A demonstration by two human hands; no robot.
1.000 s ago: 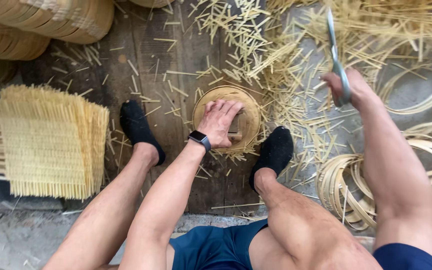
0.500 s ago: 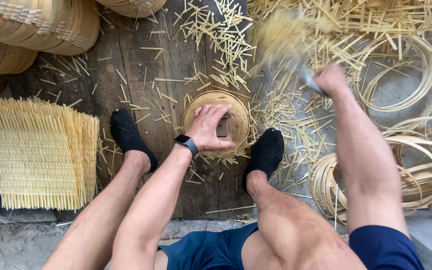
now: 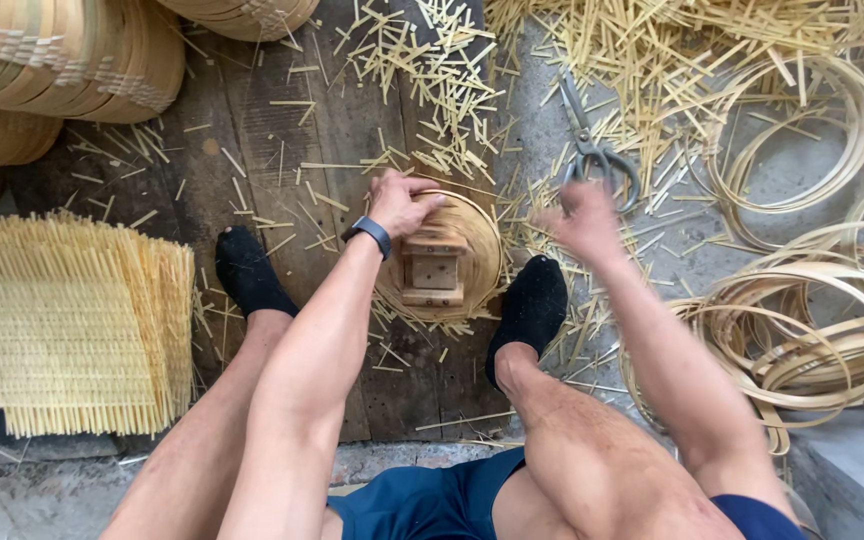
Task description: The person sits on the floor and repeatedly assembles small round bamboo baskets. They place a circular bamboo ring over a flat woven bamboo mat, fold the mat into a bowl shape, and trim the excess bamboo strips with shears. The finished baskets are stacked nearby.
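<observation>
Head | left hand [image 3: 399,203] grips round frame [image 3: 472,240] | scissors [image 3: 592,150] beyond right hand [image 3: 582,218]

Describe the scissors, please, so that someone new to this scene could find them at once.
Start at the dark wooden board under the person's feet and go right onto the grey floor strewn with pale bamboo offcuts. Just beyond the blurred right hand lie the scissors, blades pointing away. They are the only grey metal thing among straw-coloured sticks and hoops.

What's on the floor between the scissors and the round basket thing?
In the head view, loose bamboo sticks litter the floor between the scissors and the basket. The right hand hovers, blurred, just below the scissors.
</observation>
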